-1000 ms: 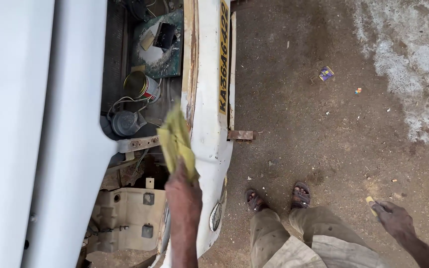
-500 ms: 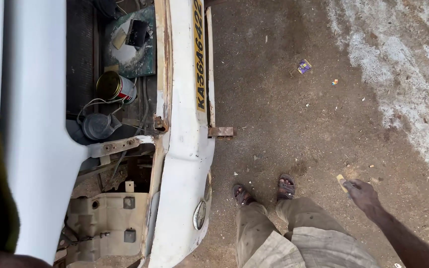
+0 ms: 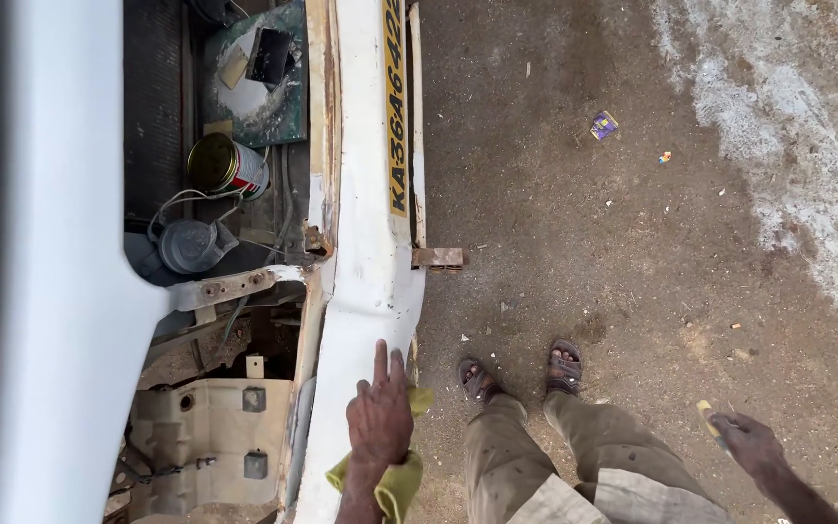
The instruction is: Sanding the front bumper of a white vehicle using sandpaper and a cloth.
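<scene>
Currently, the head view looks straight down on a white vehicle bumper point(image 3: 366, 281) running from 12 o'clock to 6 o'clock just left of frame centre, with a yellow plate strip point(image 3: 397, 107) along its upper half. The left hand point(image 3: 378, 419) lies palm-down on the lower bumper at about 6 o'clock, fingers extended toward 12 o'clock and pressing a yellow-green cloth point(image 3: 395, 480) flat against the white panel; the cloth shows at the right edge of the hand and below the wrist. The right hand point(image 3: 747, 442) hangs at 4 o'clock, well apart from the bumper, with fingers curled around a small yellow piece point(image 3: 706, 415); its exact kind cannot be told. Between the two hands stand the person's feet in brown sandals point(image 3: 526, 369) on the dirt ground point(image 3: 613, 243), with khaki trouser legs below them. At 9 to 11 o'clock the open engine bay shows a metal can point(image 3: 228, 165), a grey round cap part point(image 3: 186, 245) with hoses, and a beige bracket plate point(image 3: 210, 427) at 7 o'clock. A rusty tab point(image 3: 436, 257) projects from the bumper toward 3 o'clock. A white body panel point(image 3: 41, 262) fills the 9 o'clock edge. A small scrap of litter point(image 3: 603, 124) lies at 1 o'clock.
</scene>
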